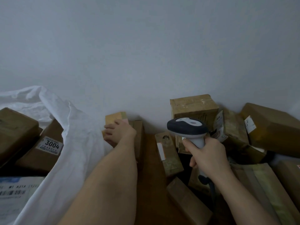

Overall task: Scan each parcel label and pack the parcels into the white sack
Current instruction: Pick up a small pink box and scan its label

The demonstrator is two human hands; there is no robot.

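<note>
Gripping: left hand curls its fingers over the top of a small brown parcel standing against the grey wall.
Holding: right hand is wrapped round the grip of the grey and dark handheld scanner, head raised and turned towards the wall.
Hidden: lower part of the small brown parcel is covered by the left hand and forearm; the scanner's window faces away and cannot be seen; its cable is mostly behind the right wrist.
Cut off: white sack runs out of view at the left and bottom edges; the printed barcode label at lower left is too blurred to read.
Sack: just left of the left hand, touching the forearm, mouth open, with a box marked 3004 inside.
Other parcels: cardboard boxes piled behind and to the right of the scanner, well apart from the sack.
</note>
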